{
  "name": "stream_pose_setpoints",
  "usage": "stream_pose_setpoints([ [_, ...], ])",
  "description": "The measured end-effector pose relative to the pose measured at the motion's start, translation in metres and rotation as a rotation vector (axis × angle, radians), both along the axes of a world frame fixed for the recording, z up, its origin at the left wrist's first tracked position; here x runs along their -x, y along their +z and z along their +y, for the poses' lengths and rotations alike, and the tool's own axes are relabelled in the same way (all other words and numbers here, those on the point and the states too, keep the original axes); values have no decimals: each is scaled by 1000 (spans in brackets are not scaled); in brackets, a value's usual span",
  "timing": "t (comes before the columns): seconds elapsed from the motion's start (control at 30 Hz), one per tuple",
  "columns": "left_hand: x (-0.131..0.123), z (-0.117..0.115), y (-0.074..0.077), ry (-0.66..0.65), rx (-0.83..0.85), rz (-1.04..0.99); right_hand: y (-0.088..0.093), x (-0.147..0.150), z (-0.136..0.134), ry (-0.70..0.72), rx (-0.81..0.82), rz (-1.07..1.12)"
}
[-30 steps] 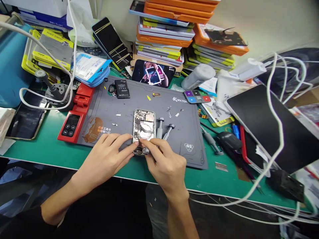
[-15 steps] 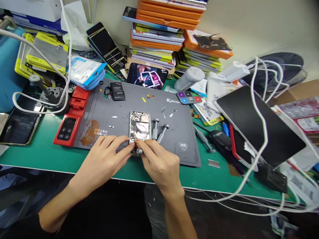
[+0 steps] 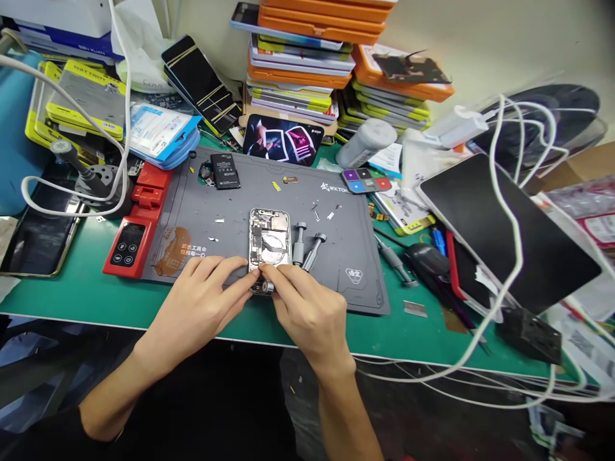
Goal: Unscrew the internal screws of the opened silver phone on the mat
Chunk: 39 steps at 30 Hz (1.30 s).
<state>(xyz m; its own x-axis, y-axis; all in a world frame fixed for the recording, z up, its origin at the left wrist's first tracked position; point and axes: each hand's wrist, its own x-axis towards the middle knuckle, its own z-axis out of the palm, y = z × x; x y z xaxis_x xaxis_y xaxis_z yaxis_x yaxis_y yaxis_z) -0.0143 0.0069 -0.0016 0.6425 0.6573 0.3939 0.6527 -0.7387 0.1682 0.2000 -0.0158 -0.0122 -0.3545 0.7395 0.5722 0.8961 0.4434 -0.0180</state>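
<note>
An opened phone (image 3: 270, 238) lies on the grey mat (image 3: 331, 256), its circuit boards and inner metal showing. My left hand (image 3: 202, 298) grips the lower left edge of this phone, thumb reaching over its lower part. Pinched in the fingers of my right hand (image 3: 310, 307) is a small screwdriver, whose round metal cap (image 3: 268, 287) shows at the phone's bottom end. Its tip is hidden by the fingers. Just right of the phone lie two more grey screwdrivers (image 3: 298, 242) (image 3: 314, 251). A black phone battery (image 3: 225, 171) rests at the mat's upper left.
A red device (image 3: 129, 246) with a small panel borders the mat's left. Behind stand a lit phone (image 3: 283, 139) and stacked orange boxes (image 3: 321, 29). To the right are a screwdriver (image 3: 396, 259), a blade (image 3: 414, 308), a dark panel (image 3: 509, 230) and a white cable (image 3: 512, 256).
The view has shifted slightly, and the picture on the lit phone differs. Both hands keep almost the same position at the phone's lower end.
</note>
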Motion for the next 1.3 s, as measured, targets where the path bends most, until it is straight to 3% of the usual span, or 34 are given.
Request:
stream_pose_setpoints([
  [0.67,0,-1,1,5,7,2,-1,2,1,24,20,-10],
  [0.8,2,-1,1,4,7,9,-5,-1,-5,-30,-32,198],
  [0.97,2,-1,0,-5,-3,16,-11,-10,-2,-267,-119,840],
  [1.07,2,0,-1,3,-2,14,-15,-14,2,-182,-71,1127],
  [1.17,3,-1,-2,13,1,25,-17,-16,2,-162,-74,1118],
  [1.3,6,-2,-4,10,-15,26,-17,-15,-5,-239,-88,874],
])
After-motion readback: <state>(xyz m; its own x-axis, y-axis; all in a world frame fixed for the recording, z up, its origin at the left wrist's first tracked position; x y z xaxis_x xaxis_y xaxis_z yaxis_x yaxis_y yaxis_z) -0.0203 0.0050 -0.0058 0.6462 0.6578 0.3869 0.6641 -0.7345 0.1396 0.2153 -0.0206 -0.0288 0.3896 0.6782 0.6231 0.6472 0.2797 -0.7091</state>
